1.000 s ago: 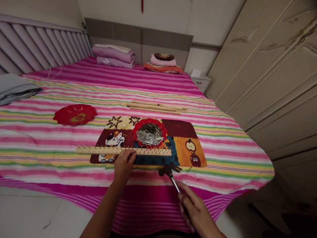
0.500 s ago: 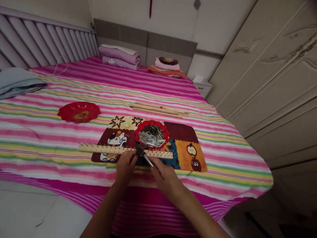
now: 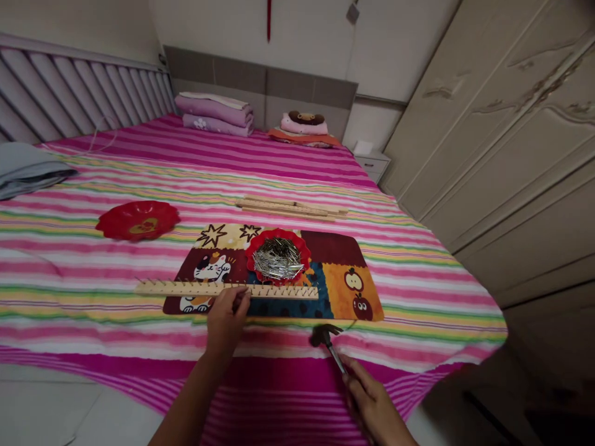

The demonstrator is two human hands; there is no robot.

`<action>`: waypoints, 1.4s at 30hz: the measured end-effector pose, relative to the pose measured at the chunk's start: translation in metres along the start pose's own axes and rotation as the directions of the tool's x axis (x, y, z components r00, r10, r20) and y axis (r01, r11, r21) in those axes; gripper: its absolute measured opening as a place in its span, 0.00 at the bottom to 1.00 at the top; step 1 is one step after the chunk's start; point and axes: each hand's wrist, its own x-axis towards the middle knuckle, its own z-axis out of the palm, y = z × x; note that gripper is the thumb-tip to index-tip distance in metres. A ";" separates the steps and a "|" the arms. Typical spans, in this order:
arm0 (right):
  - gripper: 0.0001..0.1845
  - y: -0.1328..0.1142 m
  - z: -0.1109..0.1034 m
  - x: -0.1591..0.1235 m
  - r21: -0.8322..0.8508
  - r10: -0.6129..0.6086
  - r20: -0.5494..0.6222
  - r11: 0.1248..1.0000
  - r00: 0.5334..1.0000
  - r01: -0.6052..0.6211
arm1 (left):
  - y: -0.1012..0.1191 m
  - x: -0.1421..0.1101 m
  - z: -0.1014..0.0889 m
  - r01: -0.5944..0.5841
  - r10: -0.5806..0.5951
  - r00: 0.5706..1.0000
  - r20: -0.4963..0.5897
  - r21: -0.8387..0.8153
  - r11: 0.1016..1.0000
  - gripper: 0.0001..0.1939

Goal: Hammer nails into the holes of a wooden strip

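A long, pale wooden strip studded with several upright nails lies across the front of a patterned mat. My left hand rests at the middle of the strip, thumb and fingers pinched together at its top; whatever is between the fingertips is too small to make out. In my right hand is a claw hammer, gripped by its handle. Its dark, slightly blurred head is in front of the mat, apart from the strip. Just behind the strip, a red scalloped dish holds a heap of loose nails.
Another red scalloped dish is on the striped bedspread at left. More wooden strips lie behind the mat. Folded purple bedding and a small pile of bedding are by the headboard. A wardrobe stands at right.
The hammer came up to the strip beside my left fingertips half a second ago, and is now drawn back to the right and toward me. My left hand has stayed at the strip.
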 end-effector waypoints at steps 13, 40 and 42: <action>0.39 0.032 0.001 0.009 0.209 0.117 0.006 0.971 0.993 -0.115 | 0.043 0.105 0.032 -0.125 -0.052 0.971 0.232 0.685 0.717 0.15; 0.32 0.021 0.002 0.001 0.133 0.086 -0.019 0.988 0.996 -0.083 | 0.008 0.039 -0.038 0.517 -0.459 0.855 0.239 -0.440 0.734 0.18; 0.32 0.022 0.002 0.001 0.132 0.089 -0.021 0.987 0.996 -0.086 | -0.002 0.032 -0.036 0.533 -0.477 0.846 0.239 -0.404 0.744 0.19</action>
